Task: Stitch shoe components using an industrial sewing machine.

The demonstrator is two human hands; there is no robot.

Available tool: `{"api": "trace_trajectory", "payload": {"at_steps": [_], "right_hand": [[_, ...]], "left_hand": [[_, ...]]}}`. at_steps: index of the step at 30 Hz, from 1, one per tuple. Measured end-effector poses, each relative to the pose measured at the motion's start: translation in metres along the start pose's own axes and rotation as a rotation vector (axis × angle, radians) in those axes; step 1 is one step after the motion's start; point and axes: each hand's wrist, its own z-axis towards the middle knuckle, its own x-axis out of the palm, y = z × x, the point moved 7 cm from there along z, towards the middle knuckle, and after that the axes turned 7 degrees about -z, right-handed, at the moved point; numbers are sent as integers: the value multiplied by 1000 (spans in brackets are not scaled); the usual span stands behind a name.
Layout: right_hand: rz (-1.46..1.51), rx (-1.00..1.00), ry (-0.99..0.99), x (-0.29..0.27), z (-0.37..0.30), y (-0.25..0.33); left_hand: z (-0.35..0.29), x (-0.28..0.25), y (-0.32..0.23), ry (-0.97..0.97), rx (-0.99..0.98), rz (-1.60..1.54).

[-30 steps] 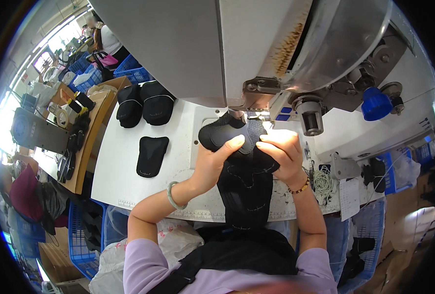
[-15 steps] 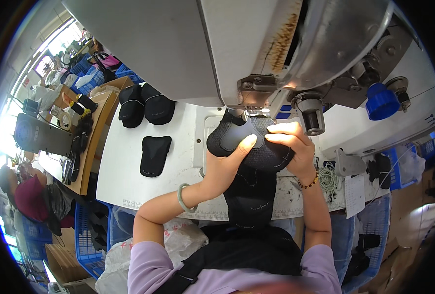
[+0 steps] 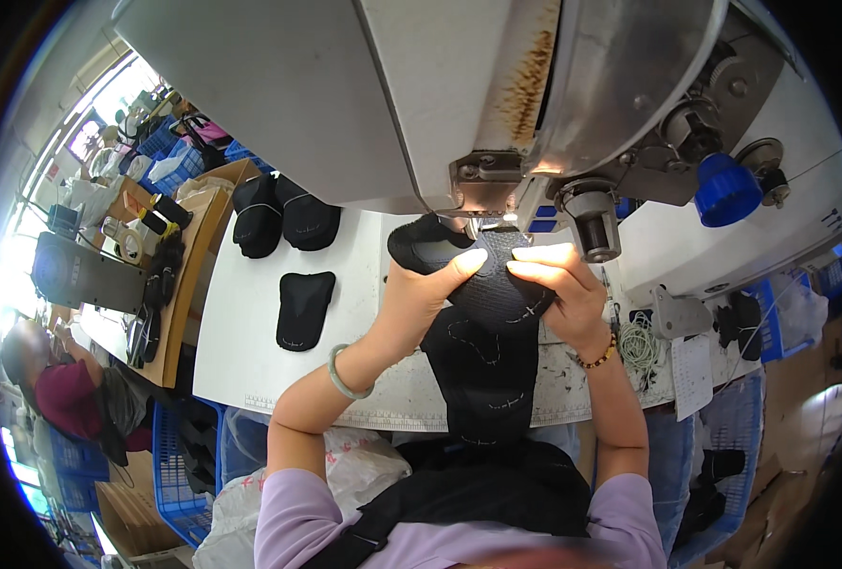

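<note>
A curved black padded fabric piece (image 3: pixel 497 296) with mesh texture and stitched edges lies under the needle area (image 3: pixel 475 226) of a sewing machine (image 3: pixel 345 104). My left hand (image 3: pixel 419 302) grips its left side, thumb pressed on top. On its right side my right hand (image 3: pixel 573 292) pinches the edge between thumb and fingers. The fingertips underneath are hidden. Below my hands, more black fabric pieces (image 3: pixel 485 384) with pale stitch lines lie overlapped, reaching over the table's front edge.
On the white table (image 3: pixel 240 332) at left lie a single black piece (image 3: pixel 304 311) and two bundled stacks (image 3: pixel 283 216). A coil of pale cord (image 3: pixel 641 343) sits at right. Blue baskets (image 3: pixel 185 474) flank the table. A co-worker (image 3: pixel 70 384) sits at far left.
The fabric piece has turned under the needle, its left lobe swinging outward to the left and up. Both hands keep their grip and have shifted slightly with it.
</note>
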Motion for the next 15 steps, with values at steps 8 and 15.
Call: {"api": "trace_trajectory", "payload": {"at_steps": [8,15], "right_hand": [[-149,-192,19,7,3,27],[-202,-197,15,12,5,28]], "left_hand": [[13,-14,11,45,-192,-193],[21,-17,12,67,-189,-223]]}}
